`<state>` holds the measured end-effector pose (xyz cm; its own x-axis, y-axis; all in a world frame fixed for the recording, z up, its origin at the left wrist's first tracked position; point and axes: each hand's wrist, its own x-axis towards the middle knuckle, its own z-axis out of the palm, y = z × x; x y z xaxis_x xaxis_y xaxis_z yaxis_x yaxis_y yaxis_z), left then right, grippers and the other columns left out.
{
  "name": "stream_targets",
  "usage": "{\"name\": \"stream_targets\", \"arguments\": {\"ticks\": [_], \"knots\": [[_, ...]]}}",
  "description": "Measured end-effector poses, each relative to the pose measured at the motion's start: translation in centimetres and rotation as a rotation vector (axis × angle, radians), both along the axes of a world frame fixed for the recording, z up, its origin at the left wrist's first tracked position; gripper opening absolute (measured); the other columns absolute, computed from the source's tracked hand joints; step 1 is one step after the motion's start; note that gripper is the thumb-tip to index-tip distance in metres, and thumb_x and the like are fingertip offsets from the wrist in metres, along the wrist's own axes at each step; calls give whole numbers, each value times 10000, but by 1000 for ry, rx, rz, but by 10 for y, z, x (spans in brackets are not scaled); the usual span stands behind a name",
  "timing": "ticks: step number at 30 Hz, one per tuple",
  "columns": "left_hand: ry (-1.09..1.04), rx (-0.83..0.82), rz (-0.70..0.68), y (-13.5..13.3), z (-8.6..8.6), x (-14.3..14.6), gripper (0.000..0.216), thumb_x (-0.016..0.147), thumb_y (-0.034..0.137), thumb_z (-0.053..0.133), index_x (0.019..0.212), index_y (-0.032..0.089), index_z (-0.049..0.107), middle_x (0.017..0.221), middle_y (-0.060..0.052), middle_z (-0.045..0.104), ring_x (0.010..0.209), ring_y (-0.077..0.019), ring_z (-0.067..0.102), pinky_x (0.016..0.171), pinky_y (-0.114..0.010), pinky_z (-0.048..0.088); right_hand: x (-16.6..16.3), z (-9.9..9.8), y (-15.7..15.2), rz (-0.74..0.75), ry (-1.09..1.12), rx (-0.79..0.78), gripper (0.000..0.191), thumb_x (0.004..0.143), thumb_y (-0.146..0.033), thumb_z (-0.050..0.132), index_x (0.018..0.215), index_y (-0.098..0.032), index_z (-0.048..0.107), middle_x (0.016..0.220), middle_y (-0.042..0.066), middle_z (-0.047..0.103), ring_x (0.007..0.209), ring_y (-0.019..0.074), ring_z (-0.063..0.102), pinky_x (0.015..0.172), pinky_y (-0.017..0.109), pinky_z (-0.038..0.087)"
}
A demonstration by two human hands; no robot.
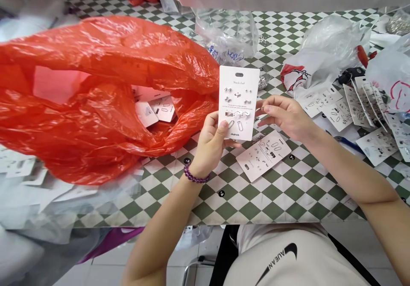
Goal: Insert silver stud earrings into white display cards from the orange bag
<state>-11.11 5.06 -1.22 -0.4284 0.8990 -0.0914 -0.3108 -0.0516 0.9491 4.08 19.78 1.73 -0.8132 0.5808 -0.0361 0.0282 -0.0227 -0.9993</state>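
My left hand (209,143) grips a white earring card (239,106) by its lower left edge, thumb on the front. The card is held upright above the table, with several small studs, hoops and oblong earrings on it. My right hand (286,114) is just right of the card, thumb and forefinger pinched together; whatever lies between them is too small to make out. Below the hands, a second earring card (264,155) lies tilted on the checked tablecloth (237,207). A purple bead bracelet (196,176) circles my left wrist.
A large red plastic bag (105,64) with cards inside lies open at left. Clear bags (226,34) stand behind the card. At right are several earring cards (335,112), blue-handled pliers (349,144) and white plastic bags (333,38). More cards (22,166) lie at far left.
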Motion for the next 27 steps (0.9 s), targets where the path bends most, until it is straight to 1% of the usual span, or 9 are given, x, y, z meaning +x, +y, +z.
{"name": "stream_targets", "arguments": {"ticks": [1,3,6,11,14,18,20,22,27], "knots": [[25,-9,-3,0,0,1,428,802,501,658,1076,228,474,1139,-63,594,820,-159,669,496,-218,576,-1,3,-3,28,67,-90,199,810,-353,631,801,-168,559,925,40,625,818,143,614,696,313,559],[82,-32,-20,-1,2,3,441,802,507,654,1075,217,463,1146,-80,584,889,-184,664,513,-226,586,-2,6,-10,48,126,-161,191,783,-323,669,771,-165,563,849,13,615,786,125,614,712,303,571],[136,-106,-70,-2,7,7,490,773,480,696,1093,213,439,1178,-97,573,972,-214,647,531,-222,588,-4,9,-20,35,125,-167,180,777,-310,685,766,-167,575,787,-7,606,756,116,613,740,310,577],[96,-205,-96,-3,12,9,526,726,395,765,1101,196,454,1235,-102,555,968,-197,637,541,-197,571,-3,15,-30,87,95,-89,163,791,-327,664,795,-185,585,848,14,646,815,146,625,769,322,558],[-27,-239,-86,-2,12,5,485,728,369,766,1080,181,491,1167,-92,611,882,-161,651,542,-171,544,0,13,-23,72,-5,131,127,829,-313,607,820,-187,591,850,19,651,786,148,610,736,317,529],[-161,-234,-40,0,12,-1,419,748,332,748,1081,175,548,1105,-80,652,758,-114,643,504,-145,510,5,0,-5,-25,-439,846,108,843,-181,534,779,-174,621,845,60,634,836,208,575,662,330,444],[-215,-203,-43,0,13,-4,417,742,329,753,1079,175,562,1096,-79,659,721,-104,636,476,-141,500,6,-7,2,26,-654,1093,152,844,-147,515,781,-161,652,870,92,631,898,257,567,645,348,417],[-241,-172,-23,1,13,-6,428,732,327,761,1082,176,565,1110,-78,659,722,-105,637,479,-144,511,7,-9,4,85,-754,1161,180,858,-149,506,835,-158,684,910,103,636,934,278,567,650,357,418],[-219,-96,70,1,14,-9,414,728,315,759,1074,191,570,1176,-74,647,844,-139,656,590,-176,571,7,-1,4,30,-707,1070,209,894,-175,498,953,-182,698,984,82,654,994,256,568,714,349,448]]}}
